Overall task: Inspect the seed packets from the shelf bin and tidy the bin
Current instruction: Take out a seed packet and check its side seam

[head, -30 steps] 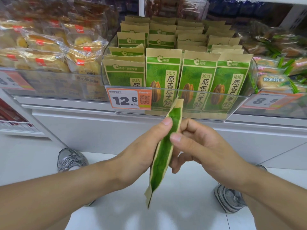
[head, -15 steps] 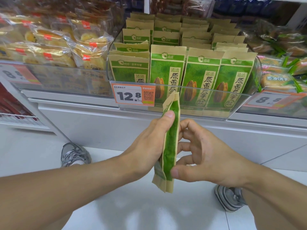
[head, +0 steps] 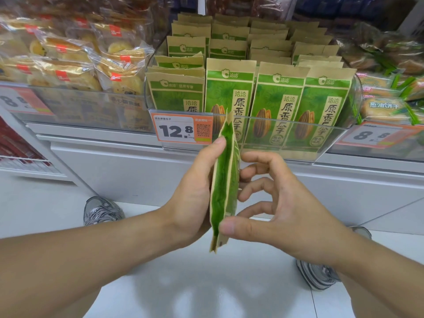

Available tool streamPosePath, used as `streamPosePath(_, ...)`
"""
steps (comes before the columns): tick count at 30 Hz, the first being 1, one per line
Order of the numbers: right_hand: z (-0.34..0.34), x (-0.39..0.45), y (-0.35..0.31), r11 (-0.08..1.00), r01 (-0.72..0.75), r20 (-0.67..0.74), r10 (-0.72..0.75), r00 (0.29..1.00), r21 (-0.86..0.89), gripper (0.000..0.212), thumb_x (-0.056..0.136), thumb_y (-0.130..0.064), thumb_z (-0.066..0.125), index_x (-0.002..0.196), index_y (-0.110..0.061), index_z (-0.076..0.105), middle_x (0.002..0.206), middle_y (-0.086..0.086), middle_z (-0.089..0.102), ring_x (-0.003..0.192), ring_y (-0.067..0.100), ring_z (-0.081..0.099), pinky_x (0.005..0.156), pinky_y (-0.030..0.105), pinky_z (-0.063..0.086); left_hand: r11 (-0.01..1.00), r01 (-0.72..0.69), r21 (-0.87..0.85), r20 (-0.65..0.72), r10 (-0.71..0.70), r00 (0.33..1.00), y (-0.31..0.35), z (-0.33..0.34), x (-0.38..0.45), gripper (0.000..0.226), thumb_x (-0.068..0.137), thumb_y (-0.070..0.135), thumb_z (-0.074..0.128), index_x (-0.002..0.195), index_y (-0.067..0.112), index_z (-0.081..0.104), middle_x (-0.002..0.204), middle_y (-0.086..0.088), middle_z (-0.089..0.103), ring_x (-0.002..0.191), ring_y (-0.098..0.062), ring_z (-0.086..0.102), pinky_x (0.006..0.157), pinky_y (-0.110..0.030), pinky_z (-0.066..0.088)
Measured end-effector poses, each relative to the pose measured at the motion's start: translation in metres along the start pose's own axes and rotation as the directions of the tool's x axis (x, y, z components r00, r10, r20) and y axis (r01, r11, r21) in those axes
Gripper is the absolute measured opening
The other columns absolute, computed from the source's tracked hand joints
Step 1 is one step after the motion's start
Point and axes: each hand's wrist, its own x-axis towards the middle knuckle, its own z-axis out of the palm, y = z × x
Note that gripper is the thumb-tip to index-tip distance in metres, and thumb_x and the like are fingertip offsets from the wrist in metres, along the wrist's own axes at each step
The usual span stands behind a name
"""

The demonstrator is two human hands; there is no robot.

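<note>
Mid-frame, left hand (head: 195, 193) and right hand (head: 282, 214) clasp 1 edge-on seed packet (head: 223, 191), right thumb pinching low.

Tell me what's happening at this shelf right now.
A person holds one green seed packet edge-on in front of the shelf, apparently inspecting it. The left hand lies along its left side, thumb near the top; the right hand pinches its lower right edge with the thumb. The clear bin behind holds rows of matching packets standing upright, with a 12.8 price tag on its front. The held packet is not yet back in the bin.
</note>
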Motion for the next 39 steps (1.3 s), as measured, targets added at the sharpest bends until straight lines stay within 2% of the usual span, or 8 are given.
streamPosePath(3,0.001,-0.002,-0.005,0.999,-0.007,-0.007,0.007,1.000,-0.046,0.101,0.043,-0.052,0.096,0.128,-0.050,0.044,0.103,-0.028,0.056,0.101,0.006,0.065,0.082,0.030,0.061,0.986,0.030,-0.162,0.117,-0.011,0.993,0.001,0.008,-0.003,0.043,0.081,0.052,0.056,0.098,0.017,0.075,0.098,-0.009,0.072,0.084,-0.019,0.071,0.074,-0.033,0.060)
streamPosePath(5,-0.002,-0.004,-0.009,0.999,-0.042,-0.006,0.042,0.999,-0.027,0.104,0.043,-0.049,0.100,0.130,-0.045,0.043,0.103,-0.030,0.060,0.097,0.003,0.068,0.077,0.025,0.060,0.988,0.041,-0.147,0.163,-0.016,0.987,-0.001,0.012,-0.005,0.039,0.080,0.037,0.063,0.110,0.013,0.073,0.104,-0.011,0.074,0.090,-0.023,0.072,0.079,-0.035,0.061)
streamPosePath(9,-0.013,-0.003,-0.013,0.997,-0.067,-0.102,0.070,0.992,0.027,0.104,0.037,-0.034,0.092,0.130,-0.038,0.045,0.105,-0.016,0.065,0.086,0.012,0.074,0.067,0.032,0.062,0.985,-0.081,0.153,-0.016,0.085,0.996,-0.007,0.014,-0.005,0.025,0.088,0.024,0.070,0.111,0.014,0.072,0.101,-0.009,0.078,0.089,-0.025,0.076,0.073,-0.038,0.063)
streamPosePath(12,-0.028,0.004,-0.012,0.992,-0.069,-0.226,0.090,0.970,0.102,0.093,0.050,-0.031,0.088,0.134,-0.026,0.048,0.112,0.002,0.069,0.084,0.020,0.074,0.067,0.037,0.063,0.945,-0.175,0.277,-0.107,0.212,0.971,-0.004,0.006,0.000,0.017,0.092,0.021,0.065,0.106,0.017,0.073,0.098,-0.004,0.079,0.088,-0.021,0.077,0.071,-0.033,0.063)
streamPosePath(18,-0.048,0.010,-0.007,0.993,-0.106,-0.147,0.113,0.983,0.056,0.043,0.069,-0.033,0.077,0.104,-0.007,0.071,0.096,0.015,0.075,0.077,0.018,0.070,0.062,0.032,0.057,0.913,-0.147,0.382,-0.060,0.183,0.981,-0.004,-0.012,0.009,0.044,0.074,0.036,0.073,0.114,0.017,0.072,0.107,-0.004,0.078,0.101,-0.022,0.074,0.085,-0.039,0.060)
streamPosePath(26,-0.048,0.014,-0.002,0.994,-0.099,-0.122,0.104,0.987,0.050,0.040,0.071,-0.031,0.076,0.100,-0.004,0.067,0.089,0.011,0.073,0.073,0.018,0.069,0.061,0.033,0.057,0.942,-0.106,0.319,-0.016,0.117,0.993,-0.002,-0.017,0.008,0.039,0.086,0.031,0.061,0.120,0.014,0.067,0.104,-0.005,0.078,0.091,-0.017,0.076,0.072,-0.024,0.058)
streamPosePath(33,-0.050,0.013,-0.004,0.980,-0.199,0.045,0.199,0.979,-0.008,0.045,0.080,-0.041,0.069,0.108,-0.006,0.071,0.104,0.014,0.078,0.100,0.039,0.073,0.094,0.048,0.058,0.947,-0.042,0.319,-0.044,0.059,0.997,0.003,-0.016,0.005,0.032,0.099,0.033,0.048,0.112,0.014,0.070,0.098,-0.002,0.079,0.082,-0.011,0.074,0.067,-0.023,0.058)
streamPosePath(39,-0.047,0.013,-0.007,0.986,-0.168,-0.018,0.168,0.986,0.007,0.036,0.089,-0.031,0.061,0.096,0.003,0.068,0.089,0.016,0.077,0.073,0.026,0.072,0.065,0.030,0.061,0.936,0.024,0.352,-0.078,0.003,0.997,0.007,-0.015,0.005,0.045,0.099,0.043,0.047,0.107,0.008,0.074,0.103,-0.012,0.077,0.086,-0.021,0.072,0.075,-0.037,0.062)
